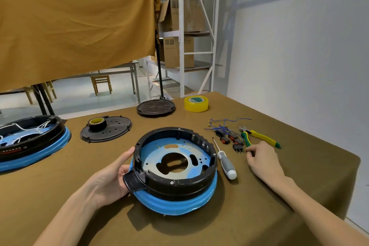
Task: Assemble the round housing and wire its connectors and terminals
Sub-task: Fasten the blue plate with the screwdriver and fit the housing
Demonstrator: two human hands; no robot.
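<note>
Left hand: cups the left side of the round housing, thumb up along the black rim, fingers curled against the wall beside the black side tab.
Right hand: palm down on the table cloth to the right of the housing, fingertips pinching a small black part just near the black switches; what the part is cannot be told.
Round housing: near centre of the table, open side up; black ring wall on a blue-filmed base flange, blue-filmed metal plate with cut-outs inside.
Screwdriver: lies just right of the housing, grey and white handle near, tip pointing far.
Switches: a small cluster with blue wires, between the screwdriver and the cutters, just far of the right hand.
Side cutters: yellow and green handles, far-right of the switches, jaws pointing left.
Yellow tape roll: near the table's far edge.
Black round cover: left of that roll, at the far edge.
Black perforated cover: far-left of the housing, a roll of black tape standing on it.
Second housing: at the left edge, white wires inside.
Table: brown cloth; bare stretches lie near-left of the housing and near-right beyond the right forearm; the right edge drops off close to the cutters.
</note>
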